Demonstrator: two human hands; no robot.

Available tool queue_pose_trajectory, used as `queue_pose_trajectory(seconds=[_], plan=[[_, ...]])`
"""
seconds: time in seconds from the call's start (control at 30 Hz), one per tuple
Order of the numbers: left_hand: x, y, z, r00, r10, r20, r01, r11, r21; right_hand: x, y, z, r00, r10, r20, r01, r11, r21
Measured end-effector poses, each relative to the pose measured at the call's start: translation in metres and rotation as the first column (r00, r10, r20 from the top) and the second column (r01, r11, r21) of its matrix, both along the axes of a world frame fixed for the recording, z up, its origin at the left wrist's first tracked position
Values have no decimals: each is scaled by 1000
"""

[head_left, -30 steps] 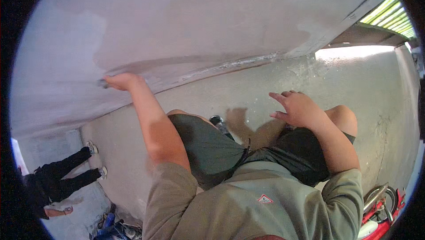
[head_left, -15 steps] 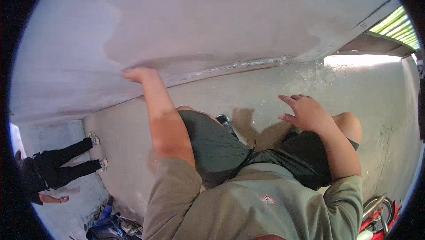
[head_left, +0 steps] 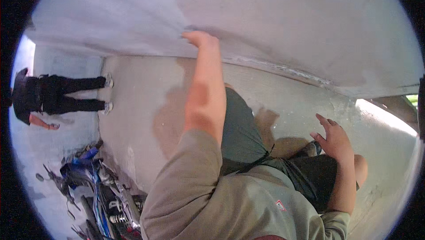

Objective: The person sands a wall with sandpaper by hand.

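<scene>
My left arm reaches out to a pale, smooth wall (head_left: 283,23), and my left hand (head_left: 203,39) is bent at the wrist with its fingers stretched toward the surface. The fingertips seem to touch the wall beside a darker patch, though some are hidden. No tool shows in this hand. My right hand (head_left: 333,139) hangs in the air above the floor near my right knee (head_left: 361,169), its thumb and fingers apart and nothing between them.
Against the left wall a person in dark clothes (head_left: 53,94) stands with a hand hanging down. A blue motorbike (head_left: 95,191) is parked at the lower left. Concrete floor (head_left: 141,85) meets the wall along a rough white seam. At the right, light enters through a gap (head_left: 385,116).
My view has swung left, bringing the blue motorbike and the standing person further in. My left hand stays at the wall, and my right hand is still raised with fingers spread.
</scene>
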State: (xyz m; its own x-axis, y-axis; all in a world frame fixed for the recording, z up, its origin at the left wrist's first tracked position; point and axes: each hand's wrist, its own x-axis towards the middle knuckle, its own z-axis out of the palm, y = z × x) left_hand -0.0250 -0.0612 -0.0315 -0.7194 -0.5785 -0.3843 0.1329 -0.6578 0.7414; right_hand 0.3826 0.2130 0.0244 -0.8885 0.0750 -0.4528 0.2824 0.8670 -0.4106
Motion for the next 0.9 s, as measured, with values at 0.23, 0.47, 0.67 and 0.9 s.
queue_pose_trajectory(seconds=[0.23,0.47,0.67,0.9], plan=[[-4,4,14,920,-72,-384,-137,862,-489,-1,-2,1,998,-54,34,52,998,34],[9,2,9,976,-210,-50,206,976,-67,-2,-3,3,996,-57,63,58,998,-14],[2,1,16,988,-129,-81,121,987,-102,-2,-1,1,996,-71,46,71,997,-15],[-6,-3,11,996,-59,-70,36,956,-290,-4,-2,0,997,-53,58,54,998,-13]])
